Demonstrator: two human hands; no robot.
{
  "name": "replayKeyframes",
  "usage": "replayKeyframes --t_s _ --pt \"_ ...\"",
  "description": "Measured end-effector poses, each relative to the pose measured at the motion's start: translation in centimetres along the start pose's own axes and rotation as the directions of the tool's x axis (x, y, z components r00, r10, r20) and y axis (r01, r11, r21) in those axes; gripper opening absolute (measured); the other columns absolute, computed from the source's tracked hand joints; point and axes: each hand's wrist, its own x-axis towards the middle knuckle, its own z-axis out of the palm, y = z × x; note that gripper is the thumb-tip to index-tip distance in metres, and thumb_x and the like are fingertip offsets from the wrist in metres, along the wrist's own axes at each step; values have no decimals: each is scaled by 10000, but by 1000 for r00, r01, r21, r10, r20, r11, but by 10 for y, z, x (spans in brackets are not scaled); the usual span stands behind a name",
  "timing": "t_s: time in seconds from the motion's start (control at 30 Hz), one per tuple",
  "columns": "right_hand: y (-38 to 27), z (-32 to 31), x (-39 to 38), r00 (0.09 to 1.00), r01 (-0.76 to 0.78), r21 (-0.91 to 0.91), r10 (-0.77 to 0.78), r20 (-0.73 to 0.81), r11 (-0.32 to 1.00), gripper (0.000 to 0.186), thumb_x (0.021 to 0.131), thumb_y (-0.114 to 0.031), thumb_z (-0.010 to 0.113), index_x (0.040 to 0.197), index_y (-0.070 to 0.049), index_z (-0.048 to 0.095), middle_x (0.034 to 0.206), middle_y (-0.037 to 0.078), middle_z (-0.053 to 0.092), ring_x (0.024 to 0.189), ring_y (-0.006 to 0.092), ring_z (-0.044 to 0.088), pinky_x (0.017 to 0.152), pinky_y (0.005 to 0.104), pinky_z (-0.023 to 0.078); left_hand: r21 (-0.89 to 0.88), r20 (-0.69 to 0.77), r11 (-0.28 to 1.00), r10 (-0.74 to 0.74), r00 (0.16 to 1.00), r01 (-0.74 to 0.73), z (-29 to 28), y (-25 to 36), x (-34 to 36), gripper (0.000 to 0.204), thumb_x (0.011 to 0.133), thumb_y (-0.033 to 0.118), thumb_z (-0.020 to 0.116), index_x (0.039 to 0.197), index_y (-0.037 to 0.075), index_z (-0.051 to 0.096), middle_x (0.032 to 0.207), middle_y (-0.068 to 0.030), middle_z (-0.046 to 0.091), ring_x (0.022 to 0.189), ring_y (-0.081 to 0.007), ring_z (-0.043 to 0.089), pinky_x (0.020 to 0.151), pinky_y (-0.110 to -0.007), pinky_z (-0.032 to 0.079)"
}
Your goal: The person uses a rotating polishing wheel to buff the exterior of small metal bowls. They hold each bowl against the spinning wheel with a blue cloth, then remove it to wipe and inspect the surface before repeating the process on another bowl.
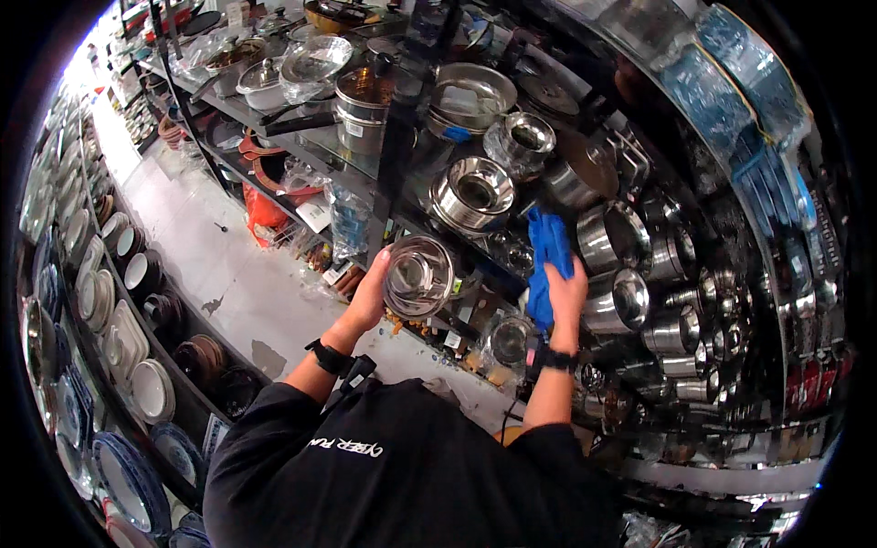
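My left hand grips a round stainless steel bowl by its left rim, holding it over the aisle at the shelf's front. My right hand is closed on a crumpled bright blue cloth, to the right of the bowl and apart from it. Just beyond both hands, stacked steel bowls sit on a dark shelf, with another small bowl stack behind them. Cylindrical steel pots stand close to the right of the cloth.
Dark racks hold pans, lids and wrapped cookware ahead, with an orange-red bag low down. Shelves of plates line the left side of the pale floor aisle. Blue wrapped items stand high at the right.
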Motion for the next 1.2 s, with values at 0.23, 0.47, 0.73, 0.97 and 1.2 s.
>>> replayKeyframes --t_s 0.23,0.47,0.73,0.97,1.2 --pt "-119 53 -89 918 264 121 -288 274 957 485 677 -114 725 1141 -43 601 1107 147 633 1012 307 605 883 378 468 247 -25 960 142 989 -132 21 -2 15 538 1019 411 303 1381 15 346 1323 -107 453 1238 -178 407 1065 -307 288" --pt "-114 102 -99 649 489 243 -535 540 838 449 634 -138 714 1068 -76 616 1051 141 623 1015 369 551 880 440 454 604 143 778 109 984 -173 24 45 14 475 1011 327 371 1361 7 400 1341 -98 470 1245 -180 421 1059 -299 299" --pt "-144 104 -81 870 347 188 -390 301 919 434 650 -30 664 1081 -35 611 1023 176 638 981 370 593 857 400 481 510 -3 828 272 962 -233 28 36 4 466 996 330 414 1348 24 415 1292 -121 511 1196 -186 470 1019 -304 339" --pt "-140 87 -96 539 572 135 -494 682 809 424 618 -34 682 1040 -43 644 1045 168 642 1021 353 585 901 391 462 578 151 796 109 982 -177 12 54 0 475 981 343 455 1335 28 436 1228 -121 552 1166 -185 487 996 -292 351" --pt "-157 92 -105 718 571 179 -593 364 801 404 640 -44 682 1039 -35 622 1073 180 608 1031 382 545 903 428 445 389 12 896 227 974 -213 27 43 -8 477 965 329 492 1322 19 431 1223 -114 535 1123 -175 497 967 -301 382"
